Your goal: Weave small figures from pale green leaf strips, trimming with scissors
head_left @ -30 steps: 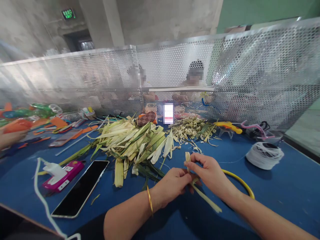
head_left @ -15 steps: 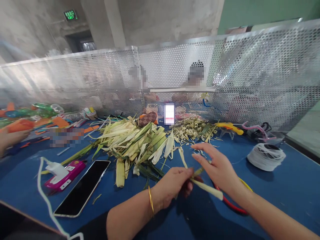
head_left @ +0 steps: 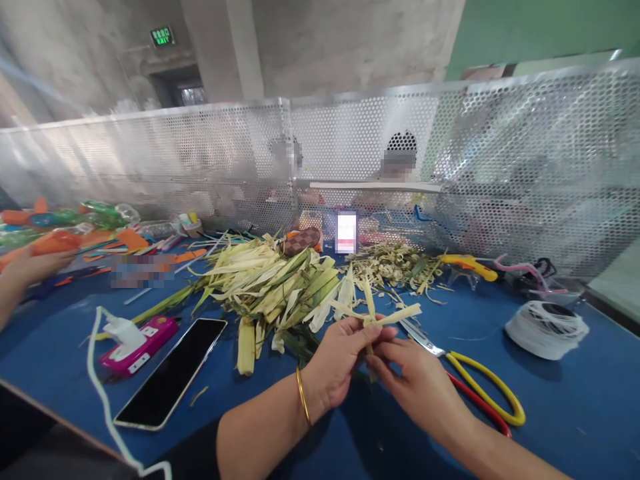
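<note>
My left hand (head_left: 345,357), with a gold bangle at the wrist, pinches a few crossed strips of pale corn husk (head_left: 371,313). The strips spread out upward and to both sides from the pinch. My right hand (head_left: 407,370) is closed at the lower end of the same husk strips, its fingertips against those of my left hand. Scissors (head_left: 480,387) with yellow and red handles lie just right of my right hand, blades partly behind it. A large heap of corn husks (head_left: 270,280) is in front of my left hand, with a pile of husk scraps (head_left: 395,263) to its right.
A black phone (head_left: 173,373) and a magenta power strip (head_left: 143,343) with a white cable lie at left. A white string spool (head_left: 547,330) and a yellow glue gun (head_left: 470,267) are at right. A perforated metal screen (head_left: 240,153) stands behind. Another person's hand (head_left: 43,267) holds something orange at far left.
My right hand has come in and down from an open pose to grip the husk strips beside my left hand. The strips now point upward and the scissors are more visible.
</note>
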A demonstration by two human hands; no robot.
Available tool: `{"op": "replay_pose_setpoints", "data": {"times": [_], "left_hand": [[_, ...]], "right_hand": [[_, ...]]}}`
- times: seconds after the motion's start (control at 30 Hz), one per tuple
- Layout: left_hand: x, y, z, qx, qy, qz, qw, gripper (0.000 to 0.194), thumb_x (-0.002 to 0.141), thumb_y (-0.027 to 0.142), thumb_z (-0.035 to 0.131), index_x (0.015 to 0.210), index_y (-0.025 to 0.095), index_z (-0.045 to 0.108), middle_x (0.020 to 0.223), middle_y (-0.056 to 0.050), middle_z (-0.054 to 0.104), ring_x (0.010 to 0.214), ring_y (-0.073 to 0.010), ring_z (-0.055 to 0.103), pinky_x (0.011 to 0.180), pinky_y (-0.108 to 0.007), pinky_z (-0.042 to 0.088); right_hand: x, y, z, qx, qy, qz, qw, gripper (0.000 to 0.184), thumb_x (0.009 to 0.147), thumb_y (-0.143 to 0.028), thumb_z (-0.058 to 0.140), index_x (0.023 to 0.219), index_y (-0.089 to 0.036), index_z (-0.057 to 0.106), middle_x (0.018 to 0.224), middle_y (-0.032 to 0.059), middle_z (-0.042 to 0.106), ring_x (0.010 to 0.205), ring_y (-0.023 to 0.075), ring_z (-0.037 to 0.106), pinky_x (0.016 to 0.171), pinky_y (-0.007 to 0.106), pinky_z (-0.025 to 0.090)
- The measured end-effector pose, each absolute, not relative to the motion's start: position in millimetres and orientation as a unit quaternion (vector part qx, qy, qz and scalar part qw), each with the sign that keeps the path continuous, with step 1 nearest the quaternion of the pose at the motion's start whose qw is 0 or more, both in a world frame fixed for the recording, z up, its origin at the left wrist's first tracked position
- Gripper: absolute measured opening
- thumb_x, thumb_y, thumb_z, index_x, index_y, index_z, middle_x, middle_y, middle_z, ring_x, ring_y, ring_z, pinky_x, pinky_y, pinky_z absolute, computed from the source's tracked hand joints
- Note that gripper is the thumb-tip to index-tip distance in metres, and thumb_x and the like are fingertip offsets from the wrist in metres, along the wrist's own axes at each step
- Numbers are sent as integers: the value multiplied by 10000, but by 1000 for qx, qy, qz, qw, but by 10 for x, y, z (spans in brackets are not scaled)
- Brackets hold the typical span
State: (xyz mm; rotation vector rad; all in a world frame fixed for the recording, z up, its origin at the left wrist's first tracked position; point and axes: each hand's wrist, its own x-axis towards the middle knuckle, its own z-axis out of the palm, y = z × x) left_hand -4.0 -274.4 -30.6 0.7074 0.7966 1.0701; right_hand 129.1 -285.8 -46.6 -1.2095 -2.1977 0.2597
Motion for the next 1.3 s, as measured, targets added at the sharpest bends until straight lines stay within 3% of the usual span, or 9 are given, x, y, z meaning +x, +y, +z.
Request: {"op": "replay_pose_setpoints", "data": {"times": [0.23, 0.33, 0.47, 0.53, 0.6, 0.7, 1.03, 1.17, 1.3], "left_hand": [[-43, -2728, -309, 382, 372, 509, 676, 329, 577, 306, 802, 821, 109, 702, 774, -55, 699, 770, -163, 624, 754, -251, 459], [-69, -2714, -287, 389, 386, 508, 665, 329, 596, 312, 779, 845, 118, 687, 731, -29, 675, 695, -129, 607, 703, -232, 459], [-96, -2695, -264, 411, 394, 479, 668, 343, 640, 410, 726, 816, 133, 623, 659, -10, 625, 539, -102, 558, 547, -223, 451], [-99, -2681, -277, 431, 408, 472, 652, 376, 638, 462, 715, 802, 149, 585, 608, 19, 582, 455, -77, 491, 457, -203, 398], [-100, -2663, -301, 448, 435, 468, 625, 397, 622, 487, 721, 781, 162, 557, 543, 54, 522, 404, -56, 420, 404, -185, 333], [-109, -2637, -321, 471, 466, 442, 605, 393, 620, 504, 711, 719, 164, 540, 485, 73, 461, 386, -40, 363, 386, -175, 253], [-168, -2618, -261, 472, 436, 390, 659, 431, 577, 526, 730, 690, 143, 567, 496, 82, 418, 398, -17, 266, 407, -194, 131], [-182, -2598, -255, 461, 410, 348, 706, 522, 686, 636, 584, 783, 126, 632, 555, 46, 484, 409, -30, 312, 405, -204, 150], [-173, -2609, -263, 480, 403, 332, 705, 494, 746, 611, 535, 784, 131, 643, 558, 37, 503, 406, -37, 345, 395, -206, 168]], "right_hand": [[1287, -2932, -366, -381, -863, 116, 310, 305, 891, -209, 429, 598, -201, 512, 644, 7, 598, 632, 135, 563, 569, 226, 421], [1362, -2921, -278, -366, -872, -29, 325, 267, 931, -226, 410, 734, -192, 588, 759, 39, 644, 640, 139, 583, 566, 241, 429], [1466, -2822, -166, -370, -830, -256, 330, 203, 938, -232, 434, 970, -182, 628, 1023, 111, 669, 999, 248, 586, 912, 422, 402], [1488, -2770, -154, -367, -845, -256, 293, 222, 943, -219, 420, 884, -179, 630, 877, 79, 681, 954, 238, 600, 1015, 487, 306], [1500, -2738, -165, -364, -866, -225, 260, 281, 945, -200, 403, 743, -188, 599, 655, 13, 618, 738, 188, 610, 1028, 494, 282], [1534, -2736, -158, -369, -880, -178, 242, 317, 934, -162, 388, 676, -196, 571, 574, -20, 562, 599, 152, 565, 990, 466, 314], [1686, -2796, 39, -414, -886, 52, 204, 321, 916, -235, 391, 636, -210, 546, 557, -44, 549, 525, 121, 511, 946, 424, 356], [1775, -2643, 44, -461, -832, 254, 174, 430, 905, -432, 368, 619, -214, 603, 624, 19, 623, 612, 177, 561, 725, 351, 444], [1769, -2478, -82, -485, -728, 424, 235, 488, 762, -629, 507, 598, -191, 643, 669, 54, 657, 652, 195, 575, 654, 317, 441]]}}
